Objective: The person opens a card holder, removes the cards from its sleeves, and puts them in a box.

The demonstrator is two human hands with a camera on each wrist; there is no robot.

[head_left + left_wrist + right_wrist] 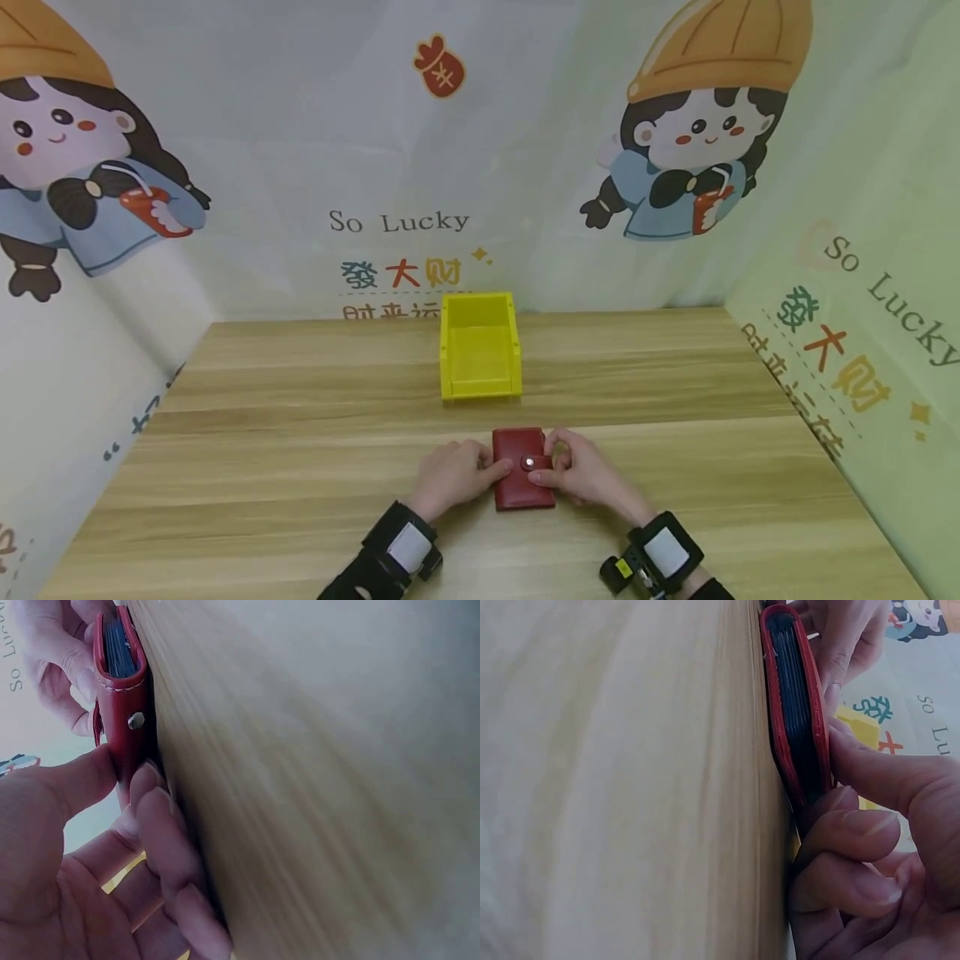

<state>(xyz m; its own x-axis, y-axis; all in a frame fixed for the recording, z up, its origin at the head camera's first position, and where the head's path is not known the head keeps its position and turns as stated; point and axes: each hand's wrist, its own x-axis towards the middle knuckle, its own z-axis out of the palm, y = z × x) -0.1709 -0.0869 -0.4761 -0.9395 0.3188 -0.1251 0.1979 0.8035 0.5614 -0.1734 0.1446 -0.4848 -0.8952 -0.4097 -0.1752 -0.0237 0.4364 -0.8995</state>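
**Red wallet flat on table, pinned between both your hands**

Table (262, 467): wood-grain laminate, pale, smooth, wide; printed fabric backdrop on three sides. You're working at its near-centre edge.

Yellow bin (480, 346): hard plastic, rectangular, open top, straight ahead of the wallet, apart from it, nothing visible inside.

Red wallet (522, 469): lies flat on the table right between your hands, long axis running away from you toward the bin. Soft red leather-look cover with stitched edges, dark stacked leaves inside showing at the open ends in both wrist views. A short strap with a round metal snap (529, 462) crosses from the right edge onto the top face.

Left hand (453, 477): fingers curled against the wallet's left long edge, thumb on the cover, fingertips (150, 791) down by the table; it holds the wallet from that side.

Right hand (581, 472): on the right long edge, thumb lying on the top by the strap, fingers (847, 836) curled under and along that side; it pinches the wallet there.

Key relation: the snap strap sits on your right hand's side, so the right thumb is the nearer one to it; the left hand only braces the opposite edge. Both hands are touching the wallet, equally close.
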